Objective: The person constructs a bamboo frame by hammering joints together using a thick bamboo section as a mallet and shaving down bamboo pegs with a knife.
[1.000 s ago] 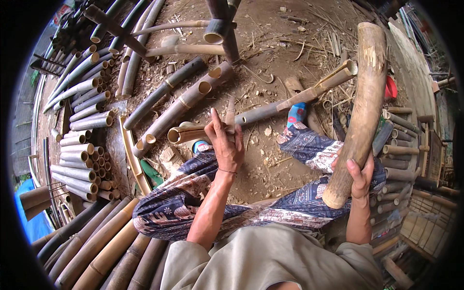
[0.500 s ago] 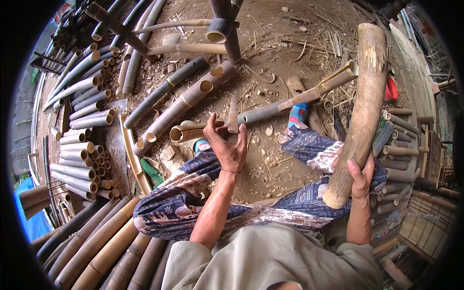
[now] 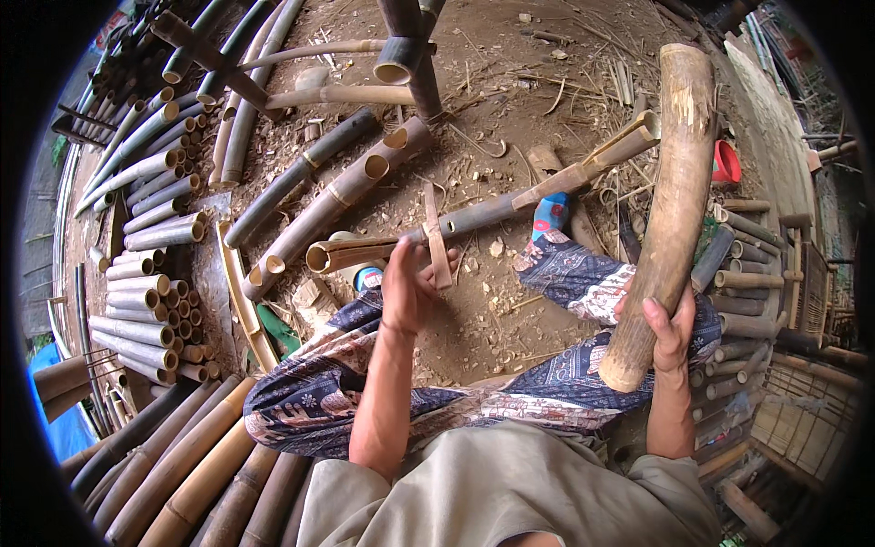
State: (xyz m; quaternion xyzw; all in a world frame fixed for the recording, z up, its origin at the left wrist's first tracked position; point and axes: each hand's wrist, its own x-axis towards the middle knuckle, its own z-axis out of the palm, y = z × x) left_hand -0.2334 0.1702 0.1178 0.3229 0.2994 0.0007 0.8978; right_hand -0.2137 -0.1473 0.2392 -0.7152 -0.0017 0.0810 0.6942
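Observation:
In my right hand is a thick, curved bamboo club, gripped near its lower end and slanting up to the far right. A long bamboo tube lies across the ground in front of me, split open at both ends. A flat, narrow wooden wedge crosses this tube left of its middle; whether it passes through the wall I cannot tell. My left hand is beside the wedge's near end, fingers stretched out and apart. Some of its fingers are partly hidden.
Left of the tube lie a thick bamboo pole with cut holes and a darker pole. Stacked bamboo tubes stand at the left, and more short pieces at the right. A red cup sits beyond the club. Shavings litter the soil.
My left hand has come down and closer to the wedge's near side, its wrist turned. The wedge now leans with its near end further toward me. The club remains raised in my right hand.

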